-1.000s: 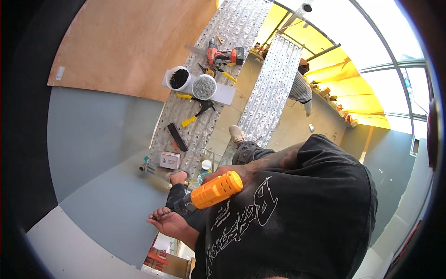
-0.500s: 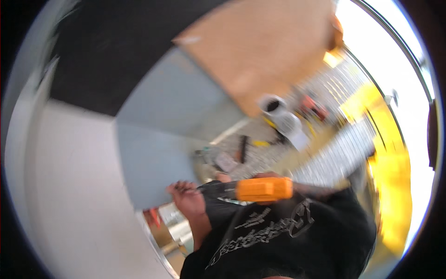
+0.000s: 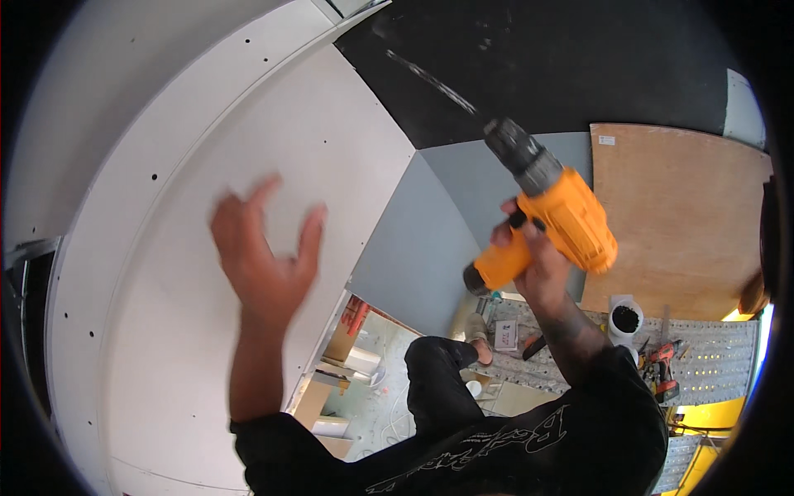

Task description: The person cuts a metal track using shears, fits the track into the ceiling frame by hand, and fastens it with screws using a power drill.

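1. A white board (image 3: 248, 273) is seen across the left and centre of the view, tilted, with small dark screw holes along its edges. It is judged stiff but brittle at the corners and edges.
2. A black panel (image 3: 579, 66) fills the top of the view, and a grey wall (image 3: 413, 248) meets the white board at a corner below it.
3. A brown wooden sheet (image 3: 678, 215) is seen at the right, behind the drill.
4. A perforated metal platform (image 3: 711, 355) lies far below at the lower right. A white tub (image 3: 626, 318) with dark contents, a small red drill (image 3: 662, 364) and other small tools are set on it.
5. The orange drill (image 3: 571, 219) is held raised at the upper right, well apart from the white board. Its grey chuck and a long thin bit are pointed up and left, toward the black panel; the bit is blurred.
   - The drill is judged fairly heavy and nose-weighted, with a hard body.
   - It is best taken by the handle below the body, where a textured grip would be expected; the chuck and bit are to be kept clear of fingers.
6. The right hand (image 3: 533, 264) is wrapped around the drill handle, fingers closed tight on it.
7. The left hand (image 3: 265, 256) is raised in front of the white board, fingers spread and slightly curled, with nothing held. Whether the board is touched cannot be told, as the hand is blurred.
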`<state>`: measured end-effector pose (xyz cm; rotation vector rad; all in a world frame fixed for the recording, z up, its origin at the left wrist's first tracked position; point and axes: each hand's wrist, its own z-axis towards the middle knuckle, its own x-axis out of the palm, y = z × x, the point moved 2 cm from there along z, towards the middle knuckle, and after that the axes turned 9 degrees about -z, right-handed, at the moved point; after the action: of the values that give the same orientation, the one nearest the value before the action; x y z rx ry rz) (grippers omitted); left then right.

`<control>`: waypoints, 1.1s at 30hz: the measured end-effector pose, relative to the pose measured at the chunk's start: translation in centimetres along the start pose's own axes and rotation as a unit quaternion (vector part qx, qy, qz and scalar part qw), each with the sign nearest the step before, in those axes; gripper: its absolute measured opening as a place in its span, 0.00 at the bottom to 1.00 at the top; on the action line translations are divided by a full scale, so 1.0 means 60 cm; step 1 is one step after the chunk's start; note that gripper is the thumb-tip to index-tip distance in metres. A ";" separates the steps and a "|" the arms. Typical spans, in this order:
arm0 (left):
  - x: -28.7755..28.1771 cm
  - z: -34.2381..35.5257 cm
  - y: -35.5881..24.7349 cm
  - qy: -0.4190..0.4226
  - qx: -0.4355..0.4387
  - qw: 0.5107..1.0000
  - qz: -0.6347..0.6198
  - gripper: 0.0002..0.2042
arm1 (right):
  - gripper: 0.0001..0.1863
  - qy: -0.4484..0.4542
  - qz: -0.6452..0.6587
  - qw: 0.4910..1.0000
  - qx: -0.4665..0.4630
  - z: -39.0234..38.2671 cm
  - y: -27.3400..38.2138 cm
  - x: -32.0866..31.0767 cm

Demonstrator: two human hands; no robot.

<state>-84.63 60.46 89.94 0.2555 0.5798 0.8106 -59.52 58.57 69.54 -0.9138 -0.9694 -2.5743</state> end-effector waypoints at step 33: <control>0.328 0.353 0.196 0.166 0.001 0.885 0.435 0.44 | 0.18 -0.025 0.379 0.918 0.113 0.278 -0.333 0.085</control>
<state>-68.83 83.01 104.64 0.3916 0.7956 1.7513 -64.04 84.54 72.34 -1.0323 -0.7071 -1.7565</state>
